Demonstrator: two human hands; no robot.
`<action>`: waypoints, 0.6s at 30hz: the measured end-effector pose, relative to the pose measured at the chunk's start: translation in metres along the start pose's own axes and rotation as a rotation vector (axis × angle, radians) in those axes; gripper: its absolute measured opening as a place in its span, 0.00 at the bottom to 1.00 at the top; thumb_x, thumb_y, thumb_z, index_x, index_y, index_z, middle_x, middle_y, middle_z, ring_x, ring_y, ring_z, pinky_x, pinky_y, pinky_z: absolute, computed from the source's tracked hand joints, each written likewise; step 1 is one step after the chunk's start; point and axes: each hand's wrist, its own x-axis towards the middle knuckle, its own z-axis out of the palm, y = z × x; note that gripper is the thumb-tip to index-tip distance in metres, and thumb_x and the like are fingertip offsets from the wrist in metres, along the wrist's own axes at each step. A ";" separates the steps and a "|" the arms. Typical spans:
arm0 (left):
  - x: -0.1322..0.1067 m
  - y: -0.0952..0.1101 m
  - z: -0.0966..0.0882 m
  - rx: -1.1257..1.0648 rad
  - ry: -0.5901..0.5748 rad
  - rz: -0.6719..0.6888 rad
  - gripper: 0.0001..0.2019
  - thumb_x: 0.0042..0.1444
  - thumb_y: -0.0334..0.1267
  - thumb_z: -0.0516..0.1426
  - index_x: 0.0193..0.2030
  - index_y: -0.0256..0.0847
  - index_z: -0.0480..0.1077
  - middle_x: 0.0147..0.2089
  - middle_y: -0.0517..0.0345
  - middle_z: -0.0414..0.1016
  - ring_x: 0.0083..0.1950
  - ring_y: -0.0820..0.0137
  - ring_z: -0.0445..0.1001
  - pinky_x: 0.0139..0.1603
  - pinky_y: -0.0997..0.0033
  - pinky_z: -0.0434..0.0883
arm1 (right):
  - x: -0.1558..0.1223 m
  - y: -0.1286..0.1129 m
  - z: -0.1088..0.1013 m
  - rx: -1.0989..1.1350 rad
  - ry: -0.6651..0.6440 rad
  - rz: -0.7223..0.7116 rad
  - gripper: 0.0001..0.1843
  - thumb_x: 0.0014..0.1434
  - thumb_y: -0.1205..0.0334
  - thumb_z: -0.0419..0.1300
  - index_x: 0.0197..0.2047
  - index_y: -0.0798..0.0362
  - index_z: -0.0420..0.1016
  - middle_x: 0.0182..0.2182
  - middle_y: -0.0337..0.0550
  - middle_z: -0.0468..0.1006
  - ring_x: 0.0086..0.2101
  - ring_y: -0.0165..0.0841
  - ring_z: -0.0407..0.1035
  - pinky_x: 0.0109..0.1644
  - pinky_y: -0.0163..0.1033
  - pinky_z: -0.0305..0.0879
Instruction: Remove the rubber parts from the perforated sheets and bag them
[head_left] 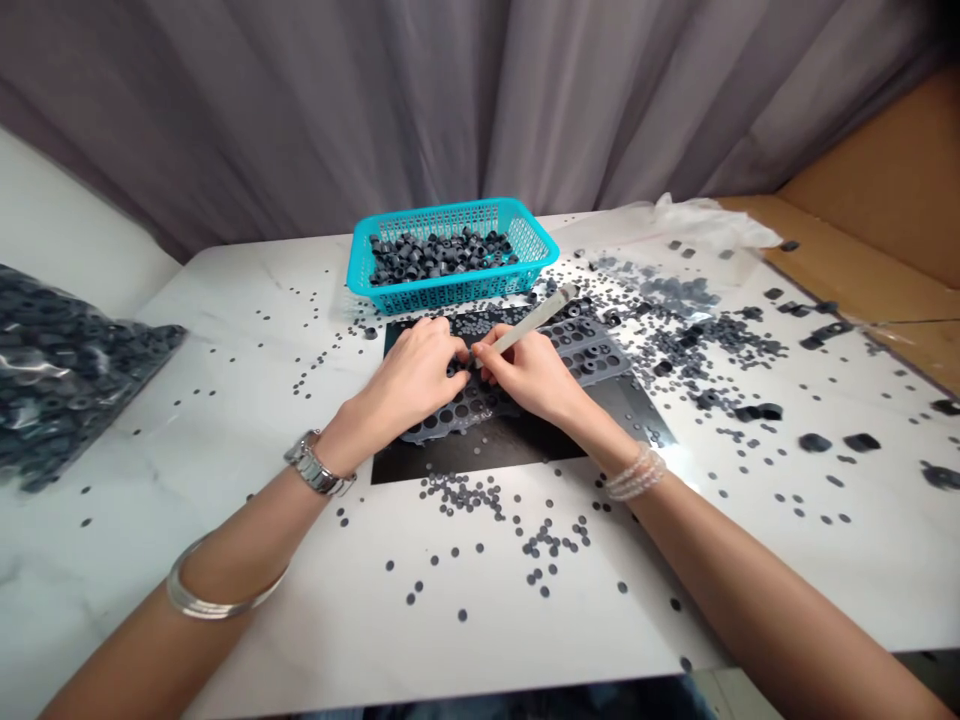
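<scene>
Nearest us, loose grey discs lie scattered on the white tabletop, just this side of the black mat; on the mat lies the grey punched sheet, and both hands are down on it; the left hand presses flat, fingers curled onto the sheet; the right hand pinches a pale rod-like tool, tip meeting the sheet beside the left fingertips; beyond the mat sits the turquoise basket of dark rings; well left of the mat, a bag of rings.
</scene>
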 end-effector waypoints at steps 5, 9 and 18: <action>0.002 0.003 0.006 -0.025 0.023 -0.012 0.10 0.55 0.36 0.53 0.37 0.38 0.74 0.34 0.54 0.62 0.43 0.59 0.64 0.46 0.59 0.62 | 0.000 -0.004 0.000 -0.027 -0.011 -0.015 0.09 0.60 0.66 0.54 0.28 0.53 0.69 0.22 0.38 0.73 0.25 0.32 0.66 0.34 0.36 0.57; 0.000 0.003 0.012 -0.161 0.096 -0.027 0.08 0.55 0.33 0.53 0.30 0.40 0.73 0.30 0.56 0.60 0.39 0.61 0.63 0.43 0.62 0.61 | 0.000 -0.007 0.002 -0.055 -0.006 -0.009 0.09 0.59 0.66 0.53 0.27 0.52 0.68 0.22 0.39 0.72 0.24 0.32 0.65 0.33 0.37 0.57; -0.002 -0.004 -0.007 -0.932 0.479 -0.433 0.04 0.52 0.38 0.61 0.32 0.40 0.74 0.32 0.60 0.70 0.32 0.75 0.62 0.34 0.74 0.61 | 0.000 -0.001 0.004 0.005 0.011 0.045 0.11 0.60 0.62 0.54 0.26 0.51 0.65 0.20 0.38 0.72 0.24 0.32 0.66 0.33 0.37 0.59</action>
